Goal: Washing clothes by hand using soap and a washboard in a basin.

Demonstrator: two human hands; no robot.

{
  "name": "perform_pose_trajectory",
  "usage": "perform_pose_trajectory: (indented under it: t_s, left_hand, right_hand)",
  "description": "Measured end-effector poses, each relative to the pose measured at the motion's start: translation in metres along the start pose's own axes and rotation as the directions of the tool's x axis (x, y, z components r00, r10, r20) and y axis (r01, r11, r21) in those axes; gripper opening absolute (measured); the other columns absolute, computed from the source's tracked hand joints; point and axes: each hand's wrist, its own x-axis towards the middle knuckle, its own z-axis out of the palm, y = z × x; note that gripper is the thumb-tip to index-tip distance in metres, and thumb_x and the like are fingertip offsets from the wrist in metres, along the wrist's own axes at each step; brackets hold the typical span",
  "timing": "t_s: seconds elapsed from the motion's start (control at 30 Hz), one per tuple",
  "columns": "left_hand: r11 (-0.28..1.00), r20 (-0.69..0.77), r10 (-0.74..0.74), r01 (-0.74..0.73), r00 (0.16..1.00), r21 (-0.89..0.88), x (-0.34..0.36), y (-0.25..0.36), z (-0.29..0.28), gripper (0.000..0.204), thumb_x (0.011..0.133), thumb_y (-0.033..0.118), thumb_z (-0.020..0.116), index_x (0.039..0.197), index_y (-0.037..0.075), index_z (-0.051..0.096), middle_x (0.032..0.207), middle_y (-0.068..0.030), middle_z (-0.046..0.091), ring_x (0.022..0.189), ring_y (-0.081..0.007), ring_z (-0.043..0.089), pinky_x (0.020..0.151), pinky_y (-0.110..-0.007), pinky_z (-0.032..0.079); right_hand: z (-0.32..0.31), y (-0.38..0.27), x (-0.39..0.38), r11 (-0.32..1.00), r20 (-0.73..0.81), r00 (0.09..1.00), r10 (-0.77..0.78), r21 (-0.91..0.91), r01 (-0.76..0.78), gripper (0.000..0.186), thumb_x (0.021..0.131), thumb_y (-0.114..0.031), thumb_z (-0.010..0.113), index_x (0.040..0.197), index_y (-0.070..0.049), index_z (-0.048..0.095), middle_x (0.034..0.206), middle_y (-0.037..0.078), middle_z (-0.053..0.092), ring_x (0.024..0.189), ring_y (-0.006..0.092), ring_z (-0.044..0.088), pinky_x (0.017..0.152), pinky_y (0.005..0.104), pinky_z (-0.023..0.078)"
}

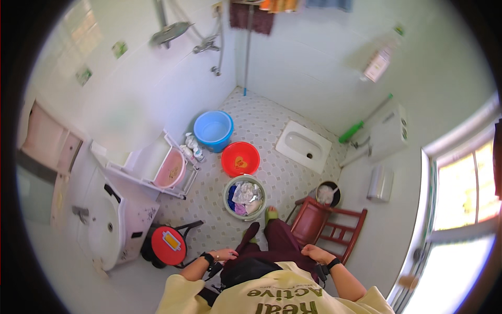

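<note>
Both hands are at the dark maroon trousers (280,242) I am wearing, one at each thigh. My left hand (226,255) is closed, its fingertips pinching the cloth at the left side. My right hand (317,254) is closed too, gripping the fabric on the right. Just beyond my feet, a pale round bucket (226,199) holds a heap of clothes (246,196) in white, blue and lilac. Behind it is a red basin (252,159) with a yellow pattern on its bottom. A blue bucket (222,141) stands farther back.
To my right is a reddish-brown wooden chair (308,222), beside a lined trash bin (334,196). On the left are a red-topped stool (164,256), a washbasin (102,238), a rack with a pink basin (170,172) and bottles (193,146). A squat toilet (303,138) lies at the far right.
</note>
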Motion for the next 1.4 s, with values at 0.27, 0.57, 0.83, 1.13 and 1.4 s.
perform_pose_trajectory:
  t_s: [0.27, 0.57, 0.83, 1.13, 1.4]
  left_hand:
    - [0.899, -0.142, 0.245, -0.279, 0.959, -0.338, 0.049, -0.034, 0.075, 0.039, 0.086, 0.026, 0.047, 0.123, 0.015, 0.049, 0.103, -0.0005, 0.059, 0.082, -0.0106, 0.052, 0.068, -0.027, 0.044]
    - [0.756, 0.162, 0.015, 0.095, 0.987, -0.648, 0.117, 0.109, 0.189, 0.042, 0.081, 0.023, 0.053, 0.120, 0.007, 0.051, 0.080, 0.0043, 0.057, 0.068, -0.0075, 0.048, 0.062, -0.023, 0.041]
    - [0.716, -0.031, 0.025, -0.040, 0.999, -0.697, 0.196, 0.082, 0.172, 0.029, 0.074, 0.026, 0.061, 0.098, 0.011, 0.066, 0.078, 0.0029, 0.063, 0.065, -0.0071, 0.054, 0.055, -0.025, 0.044]
    - [0.625, -0.751, -0.490, -0.423, 0.443, -0.657, 0.158, -0.023, 0.072, 0.024, 0.075, 0.020, 0.064, 0.097, 0.010, 0.065, 0.073, 0.0015, 0.062, 0.062, -0.0053, 0.055, 0.043, -0.020, 0.042]
    - [0.740, -0.861, -0.453, -0.440, 0.231, -0.508, 0.210, -0.026, 0.076, 0.025, 0.078, 0.017, 0.062, 0.102, 0.010, 0.062, 0.072, 0.0001, 0.058, 0.056, -0.0051, 0.052, 0.041, -0.019, 0.042]
  right_hand:
    - [-0.058, -0.153, 0.127, 0.621, 0.471, 0.676, 0.567, -0.783, 0.025, 0.035, 0.082, -0.024, 0.057, 0.112, -0.006, 0.053, 0.101, 0.000, 0.056, 0.094, 0.0085, 0.047, 0.083, 0.0230, 0.036]
    - [-0.095, -0.224, 0.208, 0.252, 0.387, 0.277, 0.880, -0.872, 0.419, 0.028, 0.078, -0.021, 0.055, 0.096, -0.001, 0.062, 0.080, -0.001, 0.061, 0.070, 0.0085, 0.053, 0.060, 0.0262, 0.044]
    - [-0.075, -0.190, 0.300, -0.132, 0.046, 0.279, 0.959, -0.799, 0.586, 0.028, 0.076, -0.022, 0.055, 0.098, -0.005, 0.060, 0.077, 0.001, 0.059, 0.065, 0.0107, 0.055, 0.052, 0.0275, 0.044]
    - [-0.038, -0.148, 0.430, -0.088, 0.272, 0.394, 0.878, -0.716, 0.692, 0.042, 0.080, -0.029, 0.059, 0.114, -0.006, 0.050, 0.084, 0.006, 0.061, 0.070, 0.0146, 0.057, 0.058, 0.0270, 0.049]
    - [-0.051, -0.117, 0.510, -0.256, 0.832, 0.415, 0.368, -0.339, 0.905, 0.044, 0.074, -0.032, 0.062, 0.106, -0.004, 0.054, 0.087, 0.011, 0.064, 0.081, 0.0277, 0.060, 0.071, 0.0359, 0.047]
